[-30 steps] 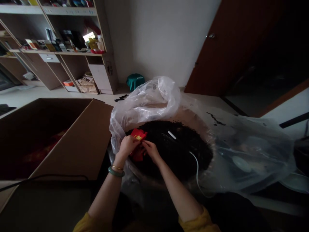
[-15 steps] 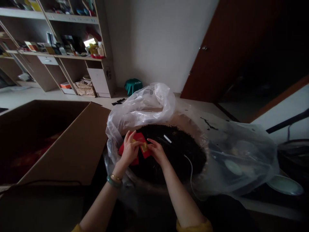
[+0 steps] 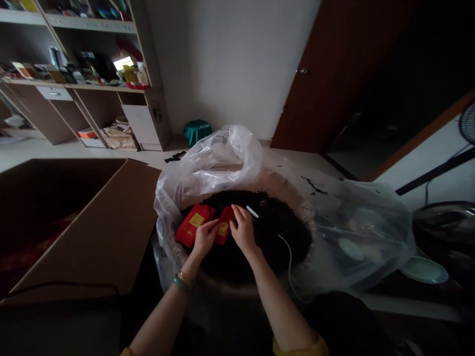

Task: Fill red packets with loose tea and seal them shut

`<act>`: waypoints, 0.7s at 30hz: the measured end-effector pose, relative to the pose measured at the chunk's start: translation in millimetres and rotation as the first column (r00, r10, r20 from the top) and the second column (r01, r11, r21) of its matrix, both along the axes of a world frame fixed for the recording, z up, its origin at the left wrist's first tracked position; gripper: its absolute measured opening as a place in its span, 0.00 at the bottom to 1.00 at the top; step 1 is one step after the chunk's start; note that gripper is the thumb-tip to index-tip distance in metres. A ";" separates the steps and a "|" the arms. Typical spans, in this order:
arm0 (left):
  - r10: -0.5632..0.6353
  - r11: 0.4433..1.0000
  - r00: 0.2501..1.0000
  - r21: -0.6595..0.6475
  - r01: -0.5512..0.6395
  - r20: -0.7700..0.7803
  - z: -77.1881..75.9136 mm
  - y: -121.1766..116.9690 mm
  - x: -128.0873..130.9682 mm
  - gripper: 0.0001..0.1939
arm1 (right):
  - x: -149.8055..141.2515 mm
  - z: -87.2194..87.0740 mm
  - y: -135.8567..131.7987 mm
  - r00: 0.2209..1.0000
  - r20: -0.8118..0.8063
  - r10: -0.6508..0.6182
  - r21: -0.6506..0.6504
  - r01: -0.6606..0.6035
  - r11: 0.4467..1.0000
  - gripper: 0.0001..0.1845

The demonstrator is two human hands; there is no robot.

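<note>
Between my two hands is a small red packet with a gold label (image 3: pixel 223 229). My left hand (image 3: pixel 204 239) pinches its left edge, fingers closed. On the upper right side, my right hand (image 3: pixel 243 231) grips the same packet between thumb and fingers. A second red packet (image 3: pixel 190 232), also gold-labelled, lies flat just left of them; whether others lie under it I cannot tell. Beneath everything spreads a dark heap of loose, leaf-like material (image 3: pixel 278 222) in a round container lined with clear plastic (image 3: pixel 215 178). A white strip (image 3: pixel 252 211) rests on the heap near my right fingers.
A white cable (image 3: pixel 290 262) runs from the heap over the container's near right side. At left stands an open cardboard box (image 3: pixel 92 232) with red items inside. Plastic sheeting (image 3: pixel 363 222) spreads right, beside a pale dish (image 3: pixel 425 270). Shelves (image 3: pixel 92 86) and a door (image 3: pixel 293 99) stand behind.
The packets, bunched under my hands before, now show apart: one lies at left, the other is between my hands. My left hand has turned and lowered its raised fingers. The view has shifted right.
</note>
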State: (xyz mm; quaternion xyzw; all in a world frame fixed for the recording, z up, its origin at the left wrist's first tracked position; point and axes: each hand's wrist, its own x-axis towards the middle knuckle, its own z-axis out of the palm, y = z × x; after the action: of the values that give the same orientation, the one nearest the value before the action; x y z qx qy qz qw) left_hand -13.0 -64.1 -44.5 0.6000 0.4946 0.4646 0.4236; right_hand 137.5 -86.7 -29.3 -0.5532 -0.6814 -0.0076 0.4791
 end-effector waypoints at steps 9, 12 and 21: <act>-0.034 0.999 0.999 0.005 0.034 -0.022 2.4 -3.6 1.9 0.14 | -1.0 8.8 -6.3 0.991 0.077 -0.109 0.120 0.100 0.988 0.16; -0.018 1.000 0.998 0.019 0.020 -0.066 2.2 -3.6 1.3 0.13 | -1.5 8.6 -5.7 0.990 0.092 -0.109 0.103 0.099 0.990 0.18; -0.024 0.998 0.995 0.048 0.029 -0.096 1.7 -5.3 0.6 0.13 | -4.3 5.8 -7.1 0.992 0.041 -0.123 0.100 0.118 0.988 0.14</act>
State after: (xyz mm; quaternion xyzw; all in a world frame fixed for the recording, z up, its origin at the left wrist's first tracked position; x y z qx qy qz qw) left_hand -12.4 -69.4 -42.7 0.6383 0.4947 0.4418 0.3907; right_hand 133.2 -93.8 -23.5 -0.5691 -0.6568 -0.0826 0.4878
